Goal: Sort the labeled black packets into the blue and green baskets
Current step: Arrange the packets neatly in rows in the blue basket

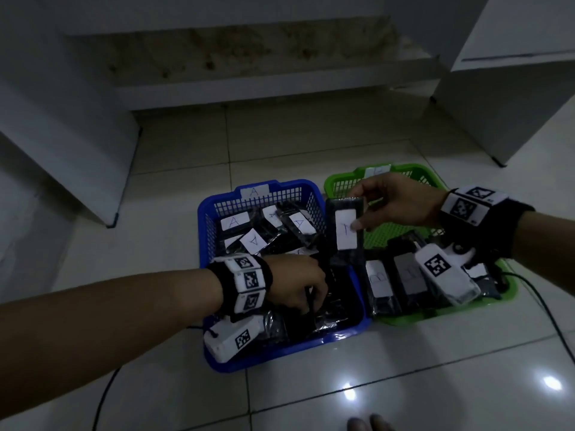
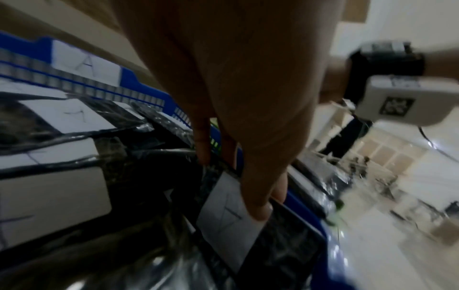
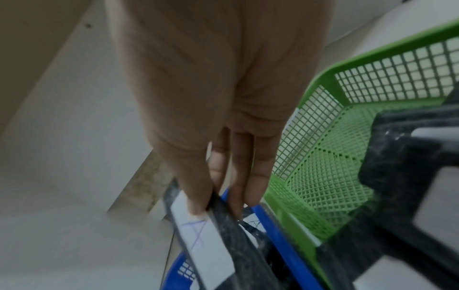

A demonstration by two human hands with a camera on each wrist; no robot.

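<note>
Head view: a black packet (image 1: 344,232) with a white label marked A is held upright over the seam between the two baskets, its lower end dipping toward the blue basket (image 1: 208,231). The right hand (image 1: 401,204) pinches it near the top, thumb on the label face and fingers behind; the right wrist view shows the same pinch, the thumb pressed on the white label (image 3: 198,233) and the other fingers (image 3: 258,170) on the far side of the packet's edge. The left hand (image 1: 295,283) is down inside the blue basket at its near right corner, and in the left wrist view its thumb and fingers pinch another packet (image 2: 238,221) by the edge, the thumb tip lying on that packet's A label. Around these, the blue basket holds a heap of black packets with labels reading A, and carries a paper tag (image 1: 254,191) marked A on its far rim. The green basket (image 1: 342,181) stands touching the blue one on its right; packets labelled B (image 1: 378,279) lie in its near half, and its far mesh floor is bare. Both baskets sit on a pale tiled floor (image 1: 311,399), with white cabinet bases (image 1: 77,150) behind. Each wrist wears a black band with marker squares and a white camera block (image 1: 448,275).
</note>
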